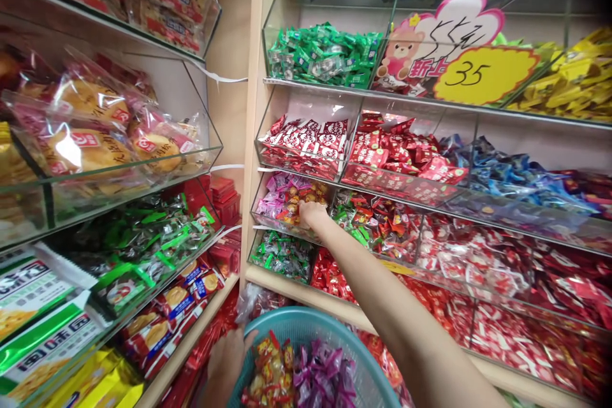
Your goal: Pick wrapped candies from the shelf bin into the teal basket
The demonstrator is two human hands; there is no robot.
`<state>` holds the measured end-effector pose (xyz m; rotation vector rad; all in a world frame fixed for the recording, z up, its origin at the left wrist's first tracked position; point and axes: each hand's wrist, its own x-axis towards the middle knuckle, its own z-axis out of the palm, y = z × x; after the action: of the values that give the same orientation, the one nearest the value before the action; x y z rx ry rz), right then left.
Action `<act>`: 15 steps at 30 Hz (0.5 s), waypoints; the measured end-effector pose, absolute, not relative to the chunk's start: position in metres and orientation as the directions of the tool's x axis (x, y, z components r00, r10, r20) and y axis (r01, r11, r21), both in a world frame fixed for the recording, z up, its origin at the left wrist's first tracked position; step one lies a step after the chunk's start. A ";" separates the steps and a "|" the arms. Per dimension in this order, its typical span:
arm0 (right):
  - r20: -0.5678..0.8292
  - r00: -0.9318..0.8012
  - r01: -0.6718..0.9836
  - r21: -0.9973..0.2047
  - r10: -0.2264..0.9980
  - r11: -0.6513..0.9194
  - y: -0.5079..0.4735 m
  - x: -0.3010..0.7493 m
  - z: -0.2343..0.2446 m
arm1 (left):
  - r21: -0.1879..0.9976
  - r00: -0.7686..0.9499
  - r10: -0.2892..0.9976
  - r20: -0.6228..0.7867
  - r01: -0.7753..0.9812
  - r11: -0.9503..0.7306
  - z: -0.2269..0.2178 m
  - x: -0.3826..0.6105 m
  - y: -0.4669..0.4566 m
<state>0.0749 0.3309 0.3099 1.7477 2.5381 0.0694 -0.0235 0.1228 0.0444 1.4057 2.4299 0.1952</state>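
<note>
My right hand [312, 214] reaches forward into a clear bin [268, 227] of pink and orange wrapped candies [287, 199], fingers curled down into the pile; what they grip is hidden. My left hand [228, 357] holds the rim of a teal plastic basket [306, 326] at the bottom centre. Inside the basket lie orange-red wrapped candies [268, 373] and purple wrapped candies [322, 376].
Clear acrylic bins fill the wooden shelves ahead: green candies [322, 54], red packets [306, 143], blue ones [507, 172], more red ones [478, 268]. A pink and yellow price sign [478, 67] reads 35. Shelves on the left hold bagged pastries [90, 134] and snack packs [43, 325].
</note>
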 end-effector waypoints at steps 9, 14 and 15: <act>-0.001 -0.361 0.932 0.037 0.933 0.361 0.328 0.079 0.309 | 0.263 -0.430 0.891 -0.145 0.851 0.454 0.030 -0.028 0.122; 0.037 -0.366 0.931 0.009 0.930 0.366 0.325 0.088 0.322 | 0.228 -0.412 0.899 -0.148 0.871 0.436 0.036 -0.026 0.125; 0.045 -0.367 0.930 0.003 0.929 0.367 0.324 0.089 0.325 | 0.224 -0.413 0.899 -0.146 0.871 0.437 0.037 -0.026 0.125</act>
<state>0.0886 0.3241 0.3255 1.7873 2.6265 0.0449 -0.0255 0.1251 0.0373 1.5399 2.4469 0.1638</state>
